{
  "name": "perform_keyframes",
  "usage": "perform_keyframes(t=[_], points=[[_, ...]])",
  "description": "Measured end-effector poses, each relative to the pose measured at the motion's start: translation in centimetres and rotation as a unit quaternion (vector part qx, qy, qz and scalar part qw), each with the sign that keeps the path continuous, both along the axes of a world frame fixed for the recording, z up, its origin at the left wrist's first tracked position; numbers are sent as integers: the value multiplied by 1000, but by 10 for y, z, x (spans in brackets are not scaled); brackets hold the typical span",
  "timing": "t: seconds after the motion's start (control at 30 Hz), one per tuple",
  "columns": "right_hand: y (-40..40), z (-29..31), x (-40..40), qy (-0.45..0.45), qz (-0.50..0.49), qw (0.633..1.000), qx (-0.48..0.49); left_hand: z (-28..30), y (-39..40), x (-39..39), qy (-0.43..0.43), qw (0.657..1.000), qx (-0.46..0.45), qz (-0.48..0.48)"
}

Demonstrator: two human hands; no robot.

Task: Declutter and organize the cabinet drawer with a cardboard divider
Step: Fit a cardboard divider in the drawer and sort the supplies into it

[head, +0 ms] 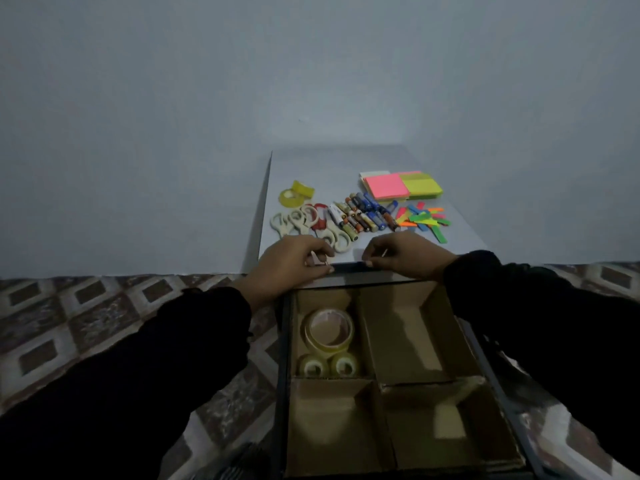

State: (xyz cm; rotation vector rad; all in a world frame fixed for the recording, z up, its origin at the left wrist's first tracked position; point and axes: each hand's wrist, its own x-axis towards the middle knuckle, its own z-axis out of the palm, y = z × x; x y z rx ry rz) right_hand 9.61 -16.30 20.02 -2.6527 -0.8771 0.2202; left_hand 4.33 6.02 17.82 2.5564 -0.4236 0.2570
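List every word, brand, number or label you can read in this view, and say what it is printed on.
No text can be read.
Mixed cylindrical batteries on the grey cabinet top: printed wrappers, too blurred.
Pink and yellow sticky note pads: no writing visible.
Clear tape rolls in the brown cardboard divider: no legible core label.

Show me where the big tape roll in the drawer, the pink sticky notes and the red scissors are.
big tape roll [309, 331], head view, on its left rim.
pink sticky notes [386, 185], head view, on the top sheet's middle.
red scissors [320, 218], head view, on the red handle.
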Motion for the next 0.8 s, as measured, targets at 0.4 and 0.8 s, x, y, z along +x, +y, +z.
perform_keyframes(t=[0.4,0.8], points=[[75,44,95,-55,17,998,27,27,54,89,-33,993,-25,108],[132,18,175,23,-19,1000,-2,4,86,175,47,983,-6,177]])
